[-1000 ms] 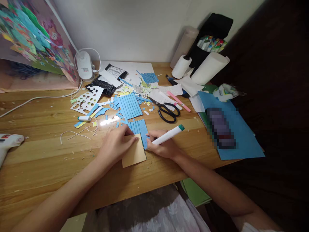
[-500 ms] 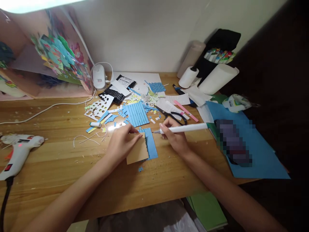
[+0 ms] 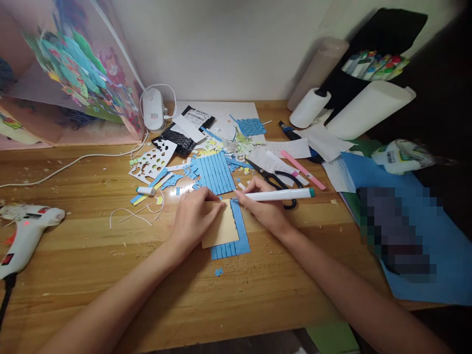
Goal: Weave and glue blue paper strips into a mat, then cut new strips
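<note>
My left hand [image 3: 199, 211] pins a cream card [image 3: 221, 231] with fingers and thumb pressed together at its upper edge. Under the card lies a blue paper sheet [image 3: 243, 241], with dark lines showing below the card and a plain strip along its right side. In my right hand [image 3: 263, 204] is a white marker [image 3: 276, 194] with a green end. Its tip meets the top of the blue sheet, close to the card's upper right corner; my fingers partly hide it. Just beyond, a second lined blue piece [image 3: 216, 172] lies flat.
Black-handled scissors [image 3: 273, 179] lie behind my right hand, beside a pink strip [image 3: 304, 169]. Paper scraps and a marker cap [image 3: 145, 191] are at the left. A glue gun [image 3: 29, 231] rests at far left. Blue paper [image 3: 438, 255] lies under a blurred object at right.
The view has shifted, so items on the right appear farther right. The card sits higher on the blue sheet, uncovering lines below it. The marker has swung flatter, its tip now at the sheet's top.
</note>
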### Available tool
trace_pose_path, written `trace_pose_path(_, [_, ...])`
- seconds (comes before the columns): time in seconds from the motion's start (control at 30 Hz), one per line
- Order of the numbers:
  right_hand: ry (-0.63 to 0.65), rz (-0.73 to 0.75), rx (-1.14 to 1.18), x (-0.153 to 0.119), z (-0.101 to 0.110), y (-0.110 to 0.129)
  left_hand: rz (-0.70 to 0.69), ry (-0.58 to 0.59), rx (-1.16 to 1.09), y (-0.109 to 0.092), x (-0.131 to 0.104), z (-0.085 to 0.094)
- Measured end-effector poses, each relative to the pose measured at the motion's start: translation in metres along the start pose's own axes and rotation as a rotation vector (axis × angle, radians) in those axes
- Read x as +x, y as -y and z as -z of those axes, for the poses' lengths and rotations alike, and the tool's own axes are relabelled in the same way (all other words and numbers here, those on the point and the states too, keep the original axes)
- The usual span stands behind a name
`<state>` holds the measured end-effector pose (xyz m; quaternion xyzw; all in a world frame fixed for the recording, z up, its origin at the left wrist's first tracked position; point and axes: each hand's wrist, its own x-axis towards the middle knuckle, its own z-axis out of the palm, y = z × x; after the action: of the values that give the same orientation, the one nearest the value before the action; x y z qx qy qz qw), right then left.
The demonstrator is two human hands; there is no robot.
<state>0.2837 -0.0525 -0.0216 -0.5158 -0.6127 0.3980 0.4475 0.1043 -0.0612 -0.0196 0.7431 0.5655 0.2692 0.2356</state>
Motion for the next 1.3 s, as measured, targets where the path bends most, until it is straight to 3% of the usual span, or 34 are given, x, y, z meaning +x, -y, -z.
trace_pose_path(0.4, [0.034, 0.074, -0.055, 0.0007, -0.0001, -0.0033, -0.013, -0.003, -0.02, 0.0014, 0.0013, -0.0017])
trace_pose_path(1.3, [0.052, 0.048, -0.089, -0.001, 0.001, -0.0001, -0.036, -0.019, 0.023, 0.0009, 0.0012, -0.002])
